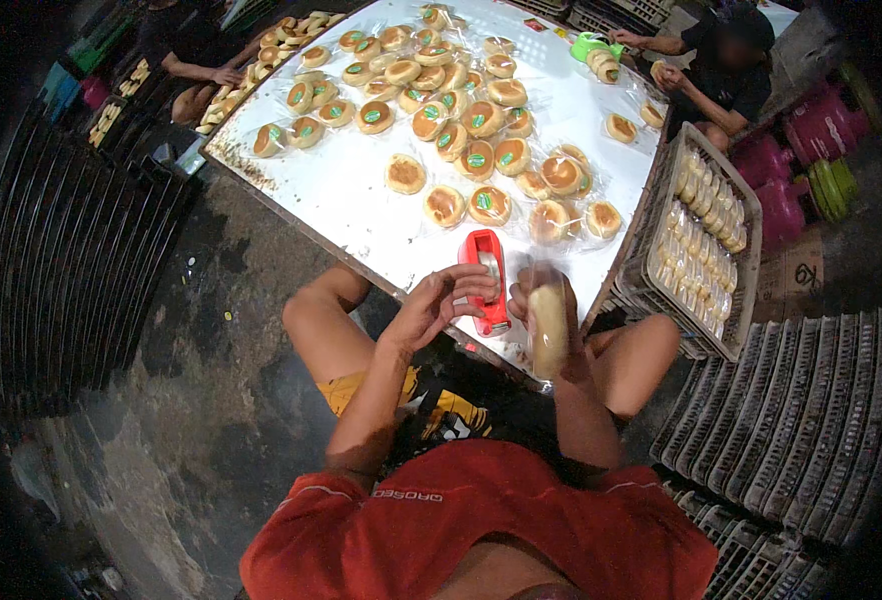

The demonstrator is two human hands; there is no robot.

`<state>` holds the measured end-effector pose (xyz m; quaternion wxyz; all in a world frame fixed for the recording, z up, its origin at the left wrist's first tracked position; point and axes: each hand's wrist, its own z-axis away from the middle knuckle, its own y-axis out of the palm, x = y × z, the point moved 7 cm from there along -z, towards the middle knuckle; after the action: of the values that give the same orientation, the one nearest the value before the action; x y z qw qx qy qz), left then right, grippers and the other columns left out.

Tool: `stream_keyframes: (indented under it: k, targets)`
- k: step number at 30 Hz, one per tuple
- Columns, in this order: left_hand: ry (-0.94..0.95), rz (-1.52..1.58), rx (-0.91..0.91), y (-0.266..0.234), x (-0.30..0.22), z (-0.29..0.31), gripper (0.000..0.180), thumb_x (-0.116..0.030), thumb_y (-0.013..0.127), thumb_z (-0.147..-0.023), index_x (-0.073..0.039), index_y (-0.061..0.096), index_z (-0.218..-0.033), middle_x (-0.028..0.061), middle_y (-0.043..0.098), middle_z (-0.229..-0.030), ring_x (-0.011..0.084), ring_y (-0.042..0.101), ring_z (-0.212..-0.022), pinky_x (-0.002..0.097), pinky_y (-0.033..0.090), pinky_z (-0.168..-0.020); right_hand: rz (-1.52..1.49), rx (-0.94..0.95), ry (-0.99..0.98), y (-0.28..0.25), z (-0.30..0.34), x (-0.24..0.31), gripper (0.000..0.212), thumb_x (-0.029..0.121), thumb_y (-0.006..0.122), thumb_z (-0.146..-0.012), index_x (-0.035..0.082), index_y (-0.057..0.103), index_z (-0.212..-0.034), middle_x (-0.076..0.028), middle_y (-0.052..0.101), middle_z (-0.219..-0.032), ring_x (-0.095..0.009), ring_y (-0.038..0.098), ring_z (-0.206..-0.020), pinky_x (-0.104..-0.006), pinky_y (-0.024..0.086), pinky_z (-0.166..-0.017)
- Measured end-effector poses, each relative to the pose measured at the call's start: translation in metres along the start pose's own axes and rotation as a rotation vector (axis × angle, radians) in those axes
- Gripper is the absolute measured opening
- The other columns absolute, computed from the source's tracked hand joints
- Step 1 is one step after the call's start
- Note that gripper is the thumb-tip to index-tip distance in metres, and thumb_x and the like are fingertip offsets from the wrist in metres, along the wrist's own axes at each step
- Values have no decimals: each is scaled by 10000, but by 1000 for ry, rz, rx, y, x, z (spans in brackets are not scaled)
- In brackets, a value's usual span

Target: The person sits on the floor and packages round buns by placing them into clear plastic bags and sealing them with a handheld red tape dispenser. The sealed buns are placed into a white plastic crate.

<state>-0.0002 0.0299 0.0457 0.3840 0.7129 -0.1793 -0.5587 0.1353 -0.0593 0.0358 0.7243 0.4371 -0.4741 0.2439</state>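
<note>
My right hand point(573, 315) grips a round bun point(547, 328) in a clear plastic bag, held on edge at the table's near corner; motion smears the hand somewhat. My left hand point(439, 305) is open, its fingers apart and reaching over a red tape dispenser point(502, 285), partly covering it. Whether the fingertips touch the dispenser I cannot tell. Just beyond the hands lie bagged buns point(489, 205) with browned tops, many bearing green labels, spread and heaped across the white table point(361, 205).
A plastic crate point(644, 262) of bagged buns stands right of the table, above stacked grey crates point(771, 420). Dark trays point(81, 260) are stacked at left. One person point(726, 80) handles buns at the far right, near a green tape dispenser point(588, 45); another person's hand point(226, 76) is at far left.
</note>
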Motion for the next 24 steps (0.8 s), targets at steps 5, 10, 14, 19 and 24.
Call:
stream_keyframes:
  k: [5,10,14,19,24]
  targets:
    - [-95,-436,-316,0,13,-2,455,-363,631,-959,46,650,-1158,111,687,-1060,145,645,-949,288,527,-822,640,-129,-173,-2,-7,7,326,251,538,-985,-12,592,-802,-57,556,-663,-146,528,-641,-339,434,-597]
    - [-336,-501,-475,-7,20,3,478,-383,604,-983,85,691,-1022,106,717,-924,131,661,-796,253,531,-721,811,-235,-261,-9,1,0,406,307,479,-1019,6,580,-765,-67,530,-654,-173,517,-623,-363,431,-599]
    - [-48,-329,-572,12,9,2,552,-386,437,-1059,105,686,-1022,126,717,-941,140,652,-826,278,526,-756,218,-153,-12,-15,-1,-30,368,300,507,-1009,-3,648,-857,-13,582,-735,-123,523,-669,-303,451,-640]
    - [47,-673,-433,11,-7,-1,474,-334,419,-1070,68,670,-1089,100,707,-954,129,633,-864,275,509,-801,392,-52,-66,-12,8,-23,241,174,563,-951,-25,689,-1001,-10,614,-867,-117,585,-810,-301,487,-746]
    - [212,-868,-581,15,-18,-17,378,-276,455,-1063,45,648,-1122,52,678,-950,99,595,-872,263,491,-794,395,-54,-213,5,14,-6,179,125,585,-947,-27,677,-967,-33,627,-906,-111,579,-892,-286,458,-830]
